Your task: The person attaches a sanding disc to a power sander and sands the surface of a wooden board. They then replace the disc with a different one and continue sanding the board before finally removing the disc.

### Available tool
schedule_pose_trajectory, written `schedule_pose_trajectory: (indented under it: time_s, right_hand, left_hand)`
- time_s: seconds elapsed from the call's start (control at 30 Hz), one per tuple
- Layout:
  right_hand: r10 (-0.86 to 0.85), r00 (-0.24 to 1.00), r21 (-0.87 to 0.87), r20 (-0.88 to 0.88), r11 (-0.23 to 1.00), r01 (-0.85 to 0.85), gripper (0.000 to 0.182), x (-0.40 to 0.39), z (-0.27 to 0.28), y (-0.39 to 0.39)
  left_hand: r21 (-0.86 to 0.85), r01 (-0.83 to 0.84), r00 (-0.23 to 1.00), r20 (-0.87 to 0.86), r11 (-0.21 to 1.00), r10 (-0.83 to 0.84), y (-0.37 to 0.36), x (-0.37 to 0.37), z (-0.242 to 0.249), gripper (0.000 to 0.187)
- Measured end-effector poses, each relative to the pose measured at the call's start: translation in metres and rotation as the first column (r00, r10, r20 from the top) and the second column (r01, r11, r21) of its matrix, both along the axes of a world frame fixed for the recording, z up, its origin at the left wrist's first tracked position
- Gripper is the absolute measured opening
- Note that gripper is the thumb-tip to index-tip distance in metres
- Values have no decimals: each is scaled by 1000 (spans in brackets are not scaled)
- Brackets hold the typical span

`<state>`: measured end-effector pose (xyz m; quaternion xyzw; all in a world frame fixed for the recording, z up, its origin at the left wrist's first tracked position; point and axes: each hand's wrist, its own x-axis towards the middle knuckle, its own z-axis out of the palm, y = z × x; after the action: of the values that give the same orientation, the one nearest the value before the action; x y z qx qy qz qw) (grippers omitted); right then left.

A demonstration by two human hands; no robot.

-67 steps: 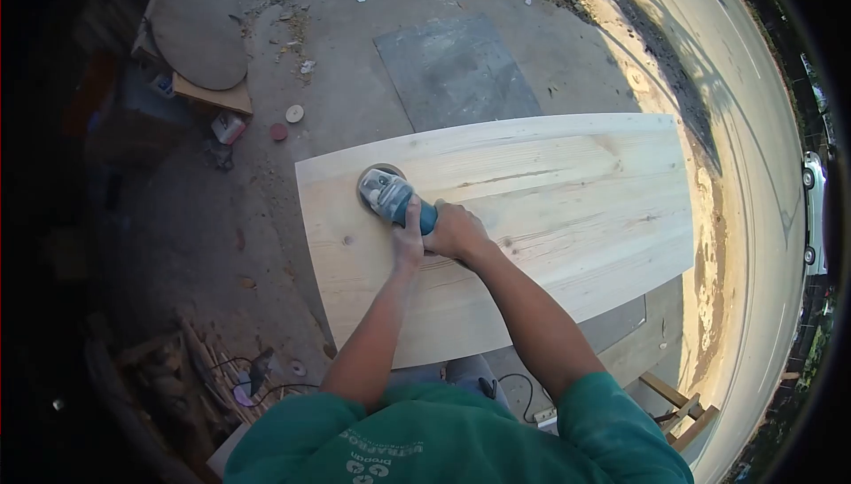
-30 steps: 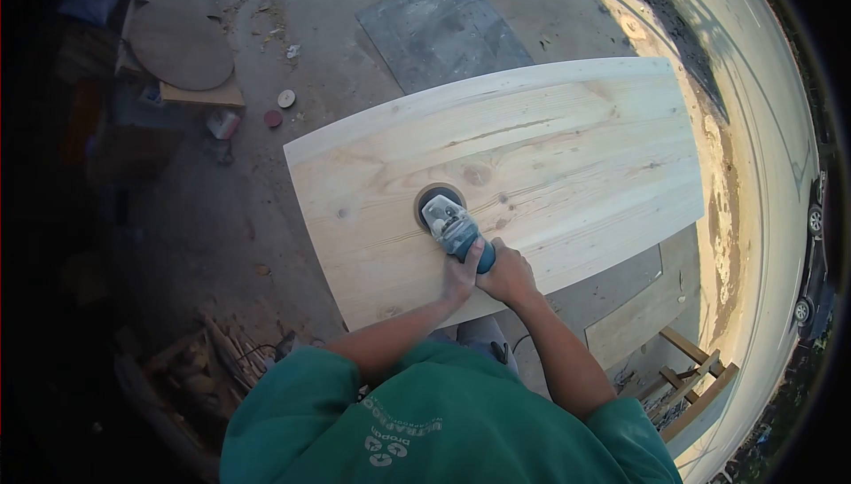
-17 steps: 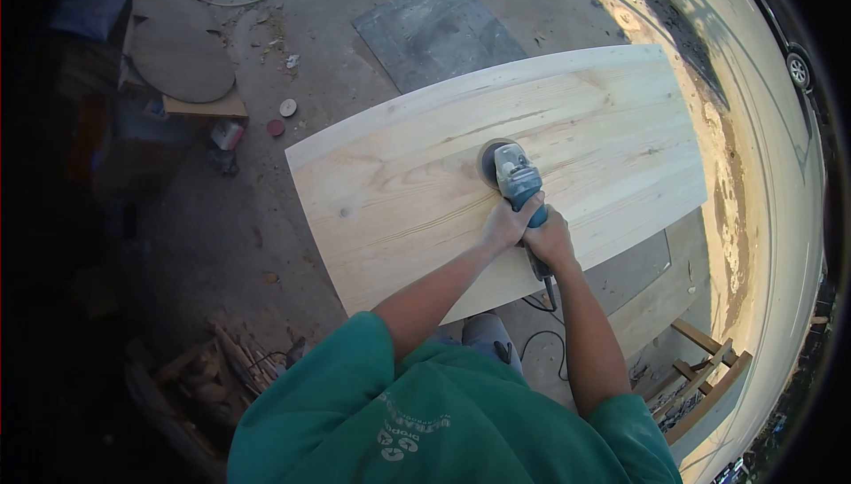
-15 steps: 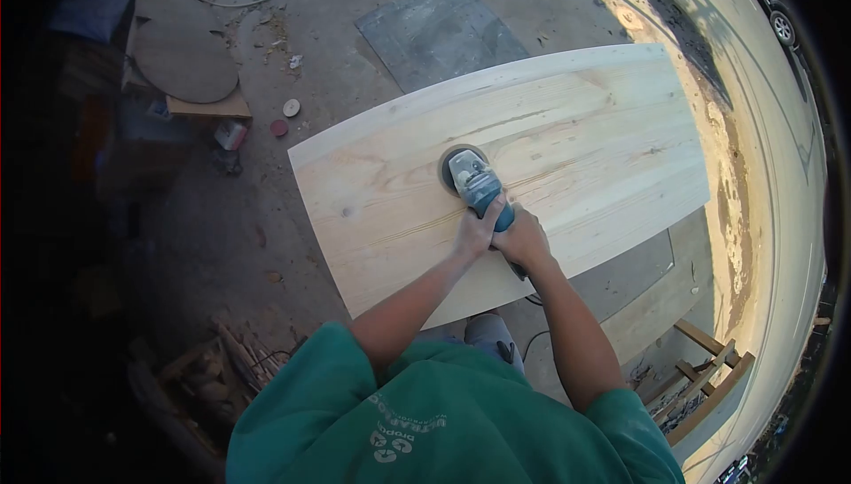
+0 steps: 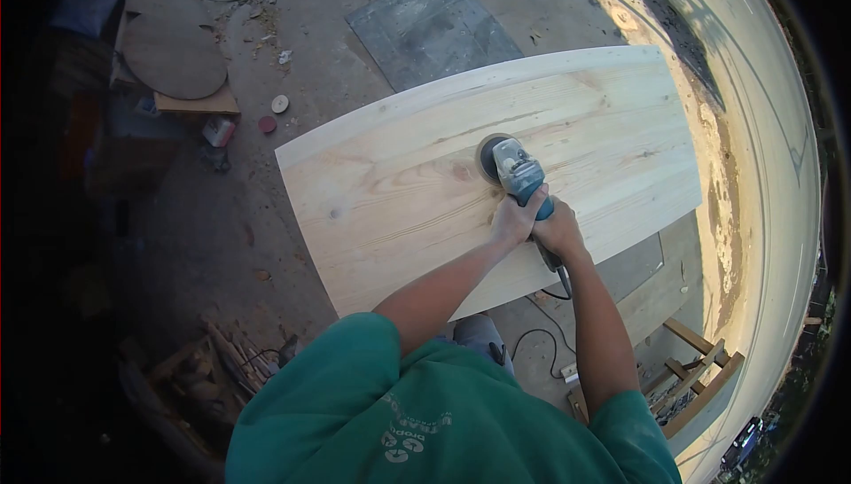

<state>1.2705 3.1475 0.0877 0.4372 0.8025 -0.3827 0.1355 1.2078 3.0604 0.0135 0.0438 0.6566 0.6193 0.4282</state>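
Observation:
A blue, dust-covered angle grinder (image 5: 521, 169) with a round sanding disc (image 5: 487, 159) rests on a broad pale wooden panel (image 5: 381, 209). My left hand (image 5: 516, 220) is wrapped round the left side of its body. From the other side, my right hand (image 5: 560, 229) is closed on the grinder's body and handle. The disc lies against the wood near the middle of the panel, partly covered by the grinder head. A dark cord runs from the handle's rear end over the panel's near edge.
A black cable (image 5: 536, 333) trails on the floor to a white power strip (image 5: 569, 372). Wooden frames (image 5: 696, 378) stand at the lower right, scrap wood (image 5: 199, 378) at the lower left. A round board (image 5: 173, 54) lies at the upper left. Beyond the panel is a grey sheet (image 5: 434, 32).
Both hands have moved the grinder to the right across the panel. The view has shifted slightly, and more of the cord and the power strip now show.

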Motion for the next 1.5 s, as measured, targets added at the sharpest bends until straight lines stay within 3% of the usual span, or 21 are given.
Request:
schedule_pose_trajectory:
  time_s: [0.2, 0.3, 0.4, 0.5, 0.57, 0.6, 0.7, 0.77, 0.8, 0.83, 0.9, 0.97, 1.07, 1.13, 1.2, 1.3, 1.4, 1.5]
  right_hand:
    - [-340, 932, -53, -125, 940, 336, 58, 42, -10, 30]
    - [-340, 928, -57, -149, 940, 336, 58, 44, -12, 14]
    - [-64, 998, -38, 23, 997, 65, 64, 27, -2, -26]
    - [269, 955, -96, 125, 961, -258, 55, 18, 8, -68]
    - [372, 917, -100, 147, 928, -360, 54, 25, 2, -77]
    - [299, 944, -82, 143, 954, -289, 55, 30, 2, -71]
    - [44, 993, -33, 110, 999, -41, 54, 59, 14, -29]
    - [-127, 990, -4, 64, 992, 127, 53, 90, 2, 7]
    - [-258, 966, -27, 11, 966, 258, 54, 105, -3, 21]
    - [-342, 938, -75, -51, 938, 338, 54, 118, -5, 32]
    - [-507, 845, -188, -173, 859, 477, 55, 132, -9, 47]
    - [-493, 849, -142, -190, 869, 473, 55, 133, -19, 53]
    - [-320, 944, -67, -77, 947, 315, 58, 112, -3, 39]
    - [-65, 994, -25, 89, 997, 67, 62, 90, 7, 20]
    - [205, 968, -41, 143, 979, -201, 57, 74, 15, 5]
    - [290, 944, -62, 159, 957, -283, 55, 70, 21, 6]
    - [181, 977, -25, 112, 984, -179, 52, 82, 14, 30]
    - [39, 997, -24, 73, 999, -38, 53, 101, 12, 59]
  left_hand:
    - [-97, 439, 896, 116, 893, -428, 54, -1, 31, 83]
    - [-130, 434, 899, 136, 892, -417, 39, 0, 32, 87]
    - [-35, 98, 993, 65, 995, -96, -26, 18, 1, 78]
    - [-7, -334, 938, 95, 943, 333, -95, 50, 9, 56]
    - [28, -354, 935, 43, 935, 353, -99, 64, 12, 53]
    - [45, -364, 931, 18, 930, 364, -99, 68, 13, 51]
    - [47, -77, 995, 65, 996, 74, -41, 74, 3, 55]
    - [9, 121, 989, 82, 993, -122, 12, 87, -7, 74]
    - [-44, 241, 970, -18, 970, -242, 36, 91, -7, 82]
    - [-125, 409, 912, 23, 904, -409, 52, 81, 23, 88]
    - [-139, 524, 851, 75, 840, -519, 85, 85, 12, 90]
    - [-140, 596, 803, 81, 791, -591, 101, 87, 11, 90]
    - [-83, 364, 921, 181, 928, -345, 59, 71, 42, 75]
    - [68, 16, 998, 61, 998, -20, 22, 85, 10, 59]
    - [93, -246, 967, 99, 965, 237, -12, 96, 5, 51]
    - [65, -358, 933, 67, 932, 354, -15, 103, 9, 53]
    - [-54, -185, 973, 132, 981, 191, 13, 100, 24, 57]
    - [48, -79, 996, 46, 996, 77, 55, 107, 7, 63]
